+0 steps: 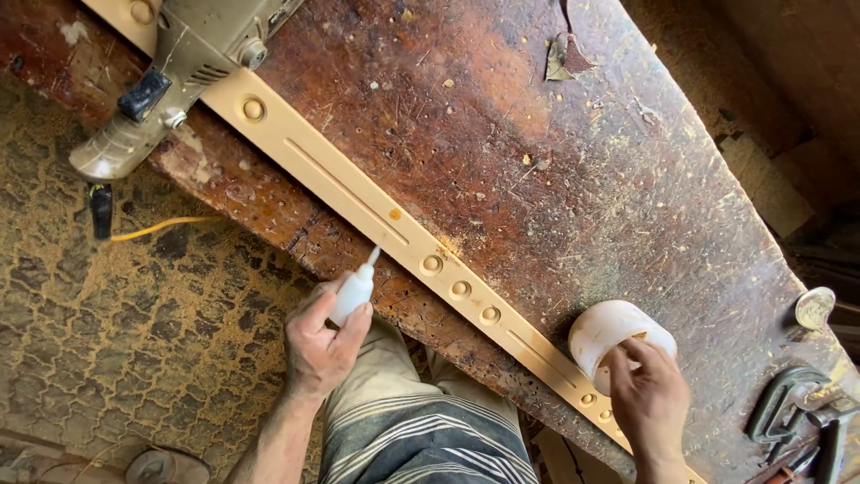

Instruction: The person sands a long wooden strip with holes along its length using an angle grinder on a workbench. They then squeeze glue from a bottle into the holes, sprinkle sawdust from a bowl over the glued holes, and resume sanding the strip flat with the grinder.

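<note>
A long pale wooden strip (358, 197) with routed slots and round recesses lies diagonally along the near edge of a scarred brown workbench (537, 161). My left hand (321, 345) grips a small white squeeze bottle (356, 289), its nozzle pointing up toward the strip's edge without touching it. My right hand (649, 397) reaches its fingers into a white round container (609, 332) that stands on the bench beside the strip. My striped trousers show between the hands.
A dusty power tool (170, 67) rests on the strip at the top left, with a yellow cord (161, 226) hanging over the sawdust-covered floor. Metal clamps (797, 412) and a round metal lid (813, 307) lie at the bench's right end.
</note>
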